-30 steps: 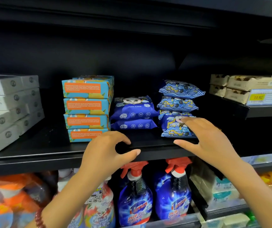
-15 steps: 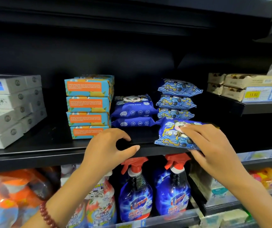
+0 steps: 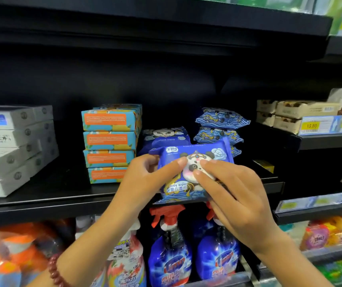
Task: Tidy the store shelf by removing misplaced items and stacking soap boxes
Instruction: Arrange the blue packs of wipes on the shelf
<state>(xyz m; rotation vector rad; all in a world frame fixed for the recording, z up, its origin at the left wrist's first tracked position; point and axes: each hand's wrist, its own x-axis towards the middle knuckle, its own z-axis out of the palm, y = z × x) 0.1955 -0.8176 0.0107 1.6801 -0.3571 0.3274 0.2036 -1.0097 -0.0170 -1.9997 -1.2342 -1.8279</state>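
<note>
1. Head view, centre of frame: a blue plastic baby-wipes pack [image 3: 199,149] with a panda face is held tilted in front of the black metal shelf [image 3: 62,196].
2. The left hand [image 3: 143,183] pinches the pack's left edge. The right hand [image 3: 234,195] grips its right side, fingers across the panda.
3. Left of centre: four teal-and-orange cardboard soap boxes [image 3: 110,141] stand stacked on the shelf.

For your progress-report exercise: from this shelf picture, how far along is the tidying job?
Done: the orange-and-teal boxes stand four high, neatly. In hand: left hand and right hand grip one baby wipes pack before the shelf edge. Left, probably: the patterned wipes stack and the panda wipes packs lie on the shelf; the white boxes sit askew.
</note>
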